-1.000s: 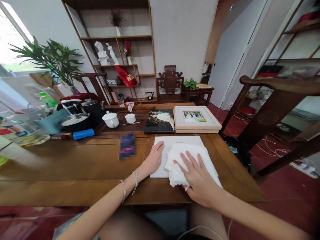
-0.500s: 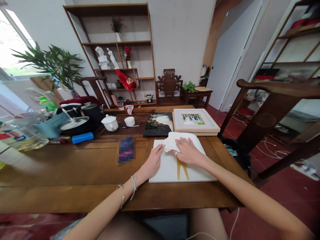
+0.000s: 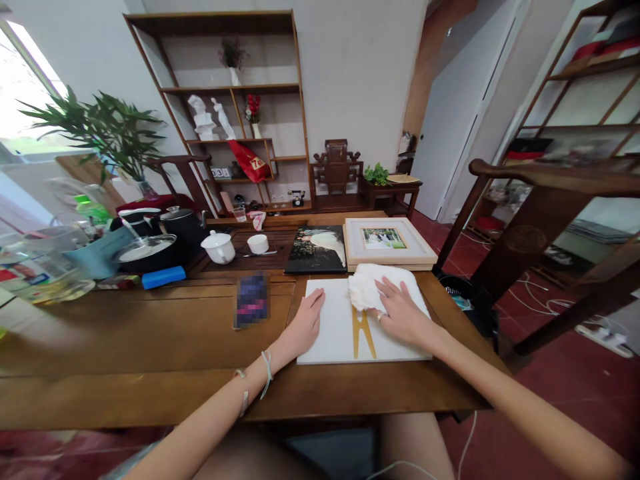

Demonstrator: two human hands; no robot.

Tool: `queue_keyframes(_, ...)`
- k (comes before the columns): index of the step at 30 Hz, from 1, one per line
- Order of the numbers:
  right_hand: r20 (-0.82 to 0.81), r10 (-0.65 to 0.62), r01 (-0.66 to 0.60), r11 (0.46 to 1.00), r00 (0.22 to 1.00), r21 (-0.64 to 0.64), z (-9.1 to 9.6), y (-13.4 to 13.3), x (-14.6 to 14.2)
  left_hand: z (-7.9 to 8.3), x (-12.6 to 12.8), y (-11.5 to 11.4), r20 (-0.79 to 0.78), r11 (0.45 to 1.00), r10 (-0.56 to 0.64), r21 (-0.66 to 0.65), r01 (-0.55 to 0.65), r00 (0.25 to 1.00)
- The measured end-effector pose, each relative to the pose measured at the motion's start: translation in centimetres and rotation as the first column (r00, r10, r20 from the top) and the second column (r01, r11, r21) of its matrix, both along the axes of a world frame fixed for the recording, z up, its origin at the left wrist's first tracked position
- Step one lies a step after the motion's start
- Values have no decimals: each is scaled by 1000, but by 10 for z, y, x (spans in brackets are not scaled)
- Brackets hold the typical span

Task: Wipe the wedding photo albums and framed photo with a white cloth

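Observation:
A white flat panel (image 3: 330, 333) lies on the wooden table before me, with a yellow A-shaped stand piece (image 3: 363, 337) on its near half. My right hand (image 3: 400, 307) presses on a white cloth (image 3: 367, 283) bunched over the panel's far right part. Its fingers are spread over the cloth, and a ring shows on one of them. The upper end of the yellow piece meets the cloth's edge. At the panel's left edge rests my left hand (image 3: 303, 327), fingers stretched out and close together, tips touching the panel. No object shows inside it.
Behind the panel lie a dark photo panel (image 3: 315, 250) and a light-framed photo (image 3: 387, 239). A blurred-out dark packet (image 3: 251, 300) sits left of my hand. Further left stand a white teapot (image 3: 219, 247), a white cup (image 3: 259, 244) and a blue block (image 3: 163, 277). A chair (image 3: 530, 227) is on the right.
My right hand has slid the cloth rightward across the panel, showing more of the yellow piece and the panel's upper left. My left hand stays at the panel's left edge.

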State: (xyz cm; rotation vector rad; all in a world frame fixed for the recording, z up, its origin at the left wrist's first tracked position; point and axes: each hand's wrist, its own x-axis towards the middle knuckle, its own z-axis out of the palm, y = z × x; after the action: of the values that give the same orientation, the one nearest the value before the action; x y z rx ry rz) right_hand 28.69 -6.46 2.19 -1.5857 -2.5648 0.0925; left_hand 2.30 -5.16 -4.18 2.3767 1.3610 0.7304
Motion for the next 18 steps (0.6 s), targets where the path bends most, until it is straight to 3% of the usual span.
queue_keyframes(6,23,78,-80,987,997,143,-13,-79,-1,-3,1,1,-8,1000,8,7,-8,1000)
queue_keyframes(9,-5,154,-152,976,988,159,-8,-92,4,-5,1,1,9,1000,5,17,-6,1000)
queue_keyframes(11,-20,182,-178,975,983,132,-4,-81,8,-6,1,1,21,1000,6,26,-7,1000)
queue_keyframes(18,-20,132,-131,991,991,37,-1,-1,-2,-8,1,2,28,1000,9,27,-9,1000)
